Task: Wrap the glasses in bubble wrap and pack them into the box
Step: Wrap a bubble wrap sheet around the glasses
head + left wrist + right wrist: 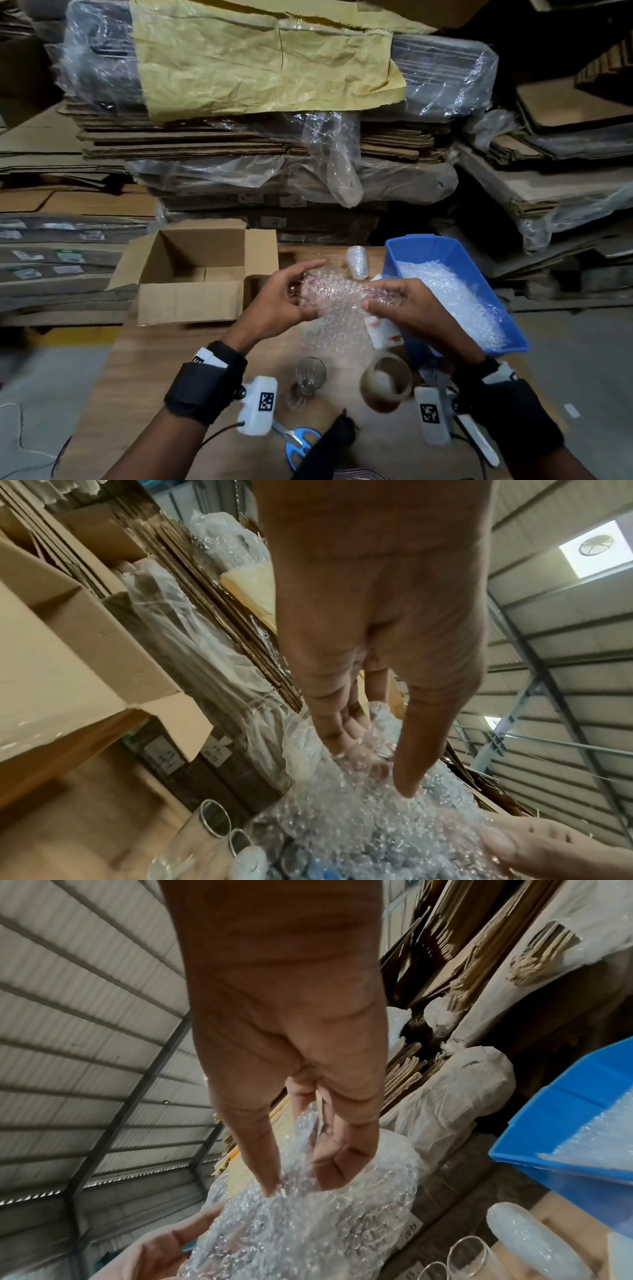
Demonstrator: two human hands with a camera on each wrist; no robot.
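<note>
Both hands hold a glass rolled in bubble wrap (342,294) above the wooden table; the glass inside is hidden by the wrap. My left hand (287,301) grips its left end, thumb on top, and my right hand (394,301) grips its right end. A loose tail of bubble wrap (339,332) hangs down toward the table. In the left wrist view the fingers (346,723) curl into the bubble wrap (359,818). The right wrist view shows the fingers (342,1150) pinching the wrap (325,1218). An open, empty cardboard box (191,274) stands to the left.
A bare glass (310,377) lies on the table near me, beside a tape roll (385,382) and blue-handled scissors (301,442). A wrapped glass (356,262) stands behind the hands. A blue bin (424,250) of bubble wrap sits at right. Cardboard stacks (260,144) rise behind.
</note>
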